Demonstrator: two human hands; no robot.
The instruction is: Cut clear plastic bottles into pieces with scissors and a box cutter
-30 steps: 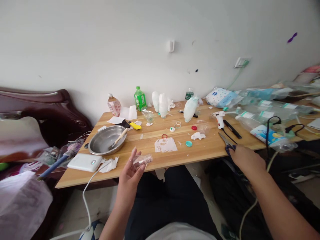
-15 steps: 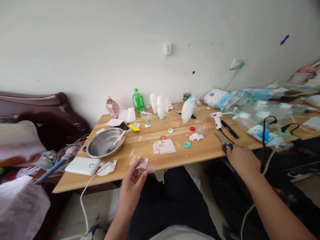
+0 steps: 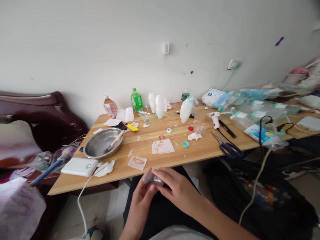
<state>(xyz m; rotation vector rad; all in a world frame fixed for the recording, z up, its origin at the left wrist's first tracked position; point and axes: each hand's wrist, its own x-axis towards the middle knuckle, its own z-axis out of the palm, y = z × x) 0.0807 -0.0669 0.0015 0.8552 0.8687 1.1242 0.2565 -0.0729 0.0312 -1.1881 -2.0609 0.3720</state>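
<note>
Both my hands meet over my lap, just below the front edge of the wooden table (image 3: 200,150). My left hand (image 3: 142,196) cradles a small clear bottle piece (image 3: 152,178) from below, fingers curled round it. My right hand (image 3: 176,188) rests on the same piece from the right, fingers closed over it. The blue-handled scissors (image 3: 228,148) lie alone on the table's right front. A square scrap of paper (image 3: 137,162) lies near the table edge above my hands.
On the table stand a steel bowl (image 3: 93,153) with a brush, a white power bank (image 3: 79,166) with cable, a green bottle (image 3: 136,99), white bottle shapes (image 3: 157,105), a glue gun (image 3: 215,118), caps and plastic bottles (image 3: 260,113). A dark bed frame (image 3: 45,110) sits left.
My right hand left the scissors on the table and came across to my lap. My left hand dropped from above the table edge, and both now hold the bottle piece.
</note>
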